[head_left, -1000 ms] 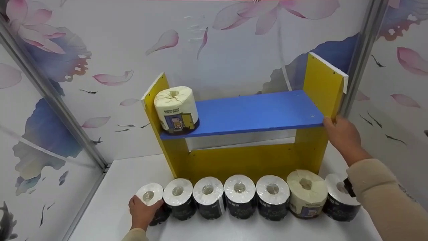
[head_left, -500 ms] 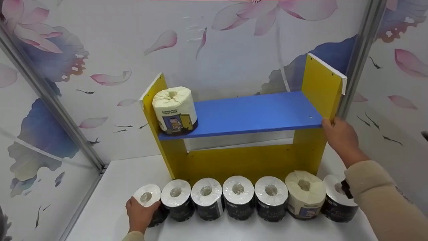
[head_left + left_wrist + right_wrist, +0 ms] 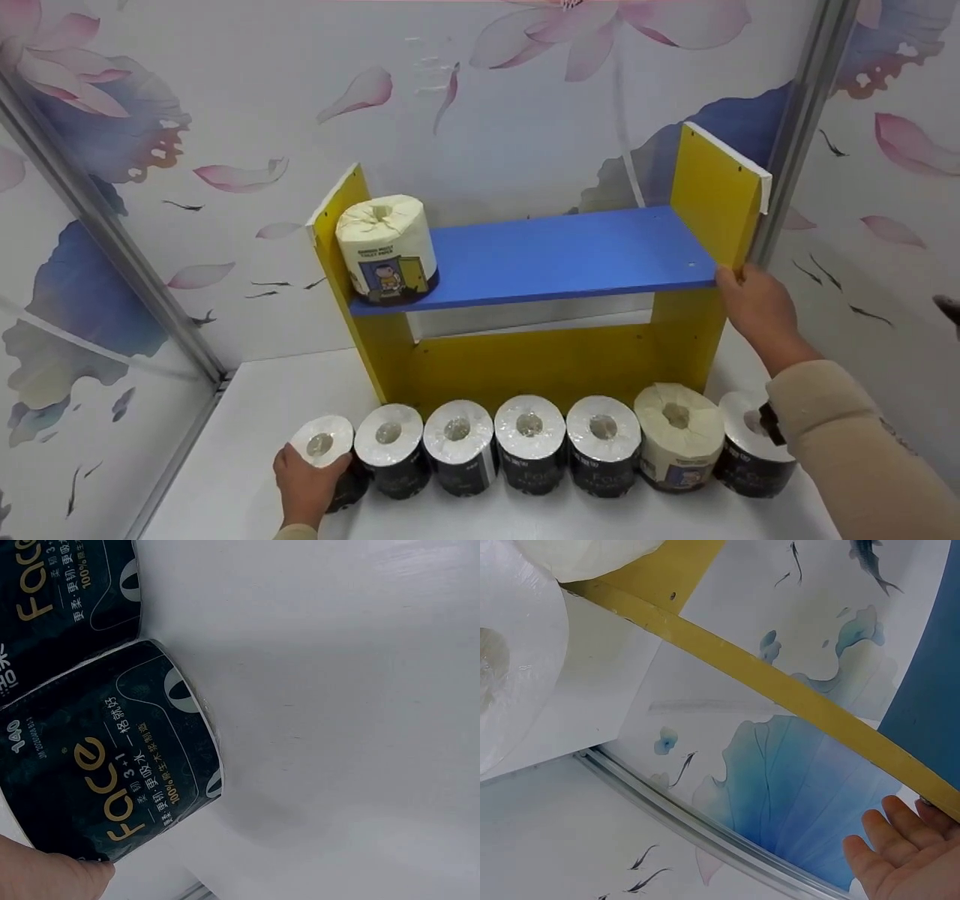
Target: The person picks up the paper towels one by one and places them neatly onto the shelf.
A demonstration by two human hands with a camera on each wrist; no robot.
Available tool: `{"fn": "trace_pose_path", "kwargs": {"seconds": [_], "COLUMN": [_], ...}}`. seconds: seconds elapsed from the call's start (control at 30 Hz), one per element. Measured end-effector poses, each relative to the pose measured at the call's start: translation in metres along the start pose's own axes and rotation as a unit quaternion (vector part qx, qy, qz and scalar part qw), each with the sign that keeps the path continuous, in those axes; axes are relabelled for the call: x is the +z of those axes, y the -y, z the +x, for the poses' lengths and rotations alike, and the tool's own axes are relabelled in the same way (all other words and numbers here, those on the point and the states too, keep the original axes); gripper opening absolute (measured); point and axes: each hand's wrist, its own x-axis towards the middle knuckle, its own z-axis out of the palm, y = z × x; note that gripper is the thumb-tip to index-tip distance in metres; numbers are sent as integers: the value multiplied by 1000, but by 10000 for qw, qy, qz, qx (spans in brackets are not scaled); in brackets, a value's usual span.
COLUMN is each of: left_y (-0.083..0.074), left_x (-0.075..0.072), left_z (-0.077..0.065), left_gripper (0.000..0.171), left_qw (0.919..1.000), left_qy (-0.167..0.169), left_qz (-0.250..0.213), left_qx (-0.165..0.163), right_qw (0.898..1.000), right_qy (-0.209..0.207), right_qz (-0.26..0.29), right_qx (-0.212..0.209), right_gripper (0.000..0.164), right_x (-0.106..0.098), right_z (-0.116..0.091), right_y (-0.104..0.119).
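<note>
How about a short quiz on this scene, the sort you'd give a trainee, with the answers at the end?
1. Multiple choice: in the head view, which hand grips the leftmost roll of the front row? A) left; B) right; C) neither.
2. True or false: the roll on the shelf stands at the left end of the blue board.
3. Count: how many rolls make up the front row?

Key:
1. A, the left hand.
2. True.
3. Seven, including one cream-wrapped roll, second from the right.
</note>
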Motion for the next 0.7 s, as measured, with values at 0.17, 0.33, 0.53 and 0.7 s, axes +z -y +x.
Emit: {"fn": "trace_pose_path", "kwargs": {"seconds": [0.17,0.33,0.53,0.7], "left_y": [2,3,1,-3], "left_x": [-3,-5,-7,-9], "left_z": [-1,-2,-3,-5], "left_gripper": [108,108,111,109], "left_qw": [9999,9998,9995,9991], "left_qy": [-118,-177,-209,-346], "left_qz": [-53,-111,-193,-235], "left_qx": [-5,-21,-127,-115], "right_qw": [9999,9998,9999,10000], "right_qy": [-65,-105,-65,-36], "right_qz": [-30,-20,46,90], "right_qx": [-120,-190,-62,-25], "right_gripper": [52,50,53,54], "right_x": [1,1,0,-1], "right_z": [1,2,0,-1], "right_y": [-1,-3,-2,0]}}
